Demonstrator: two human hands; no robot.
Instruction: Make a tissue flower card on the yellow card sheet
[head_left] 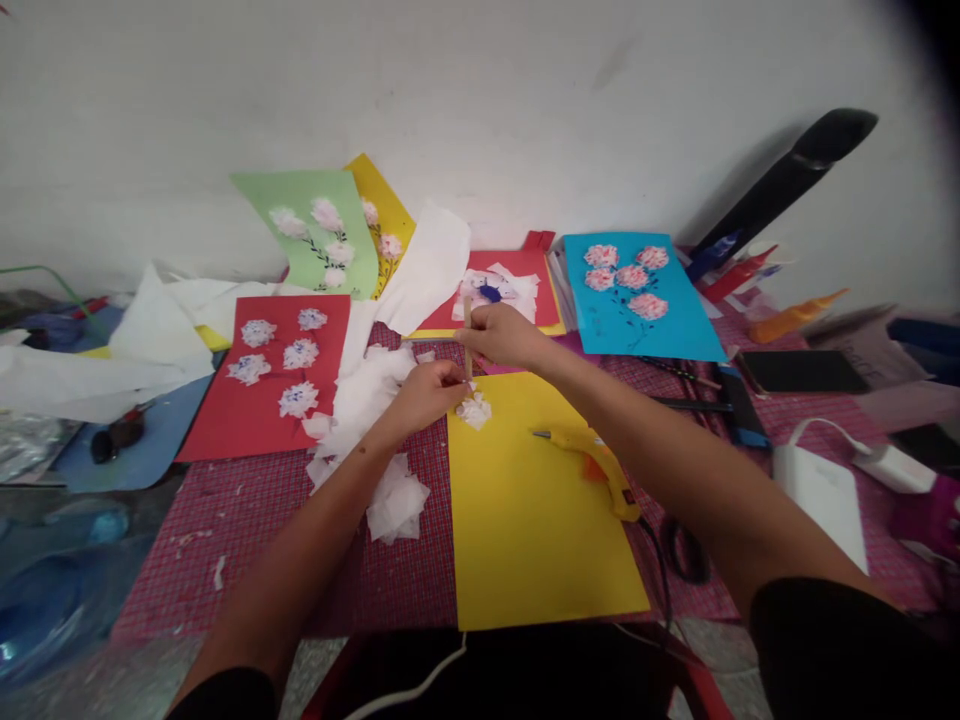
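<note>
My right hand (499, 335) pinches a thin flat wooden stick (468, 312), held upright over the top left corner of a yellow sheet (540, 560). Close by, my left hand (427, 397) has its thumb and fingers pressed together at the stick's lower end; what they grip is too small to make out. Just below the fingertips, a small cluster of white tissue paper (474, 412) lies on the sheet's corner. A yellow hot glue gun (581, 442) rests on the same sheet under my right forearm. Loose white tissue pieces (397, 500) are heaped around my left forearm.
Behind my hands, a red sheet (442, 318) bears white paper with a dark blue blot (489, 292). Flower pictures on red (217, 420), green (300, 190) and blue card (675, 335) surround it. Paint tubes (795, 318), a phone (802, 371) and a white adapter (821, 495) lie right.
</note>
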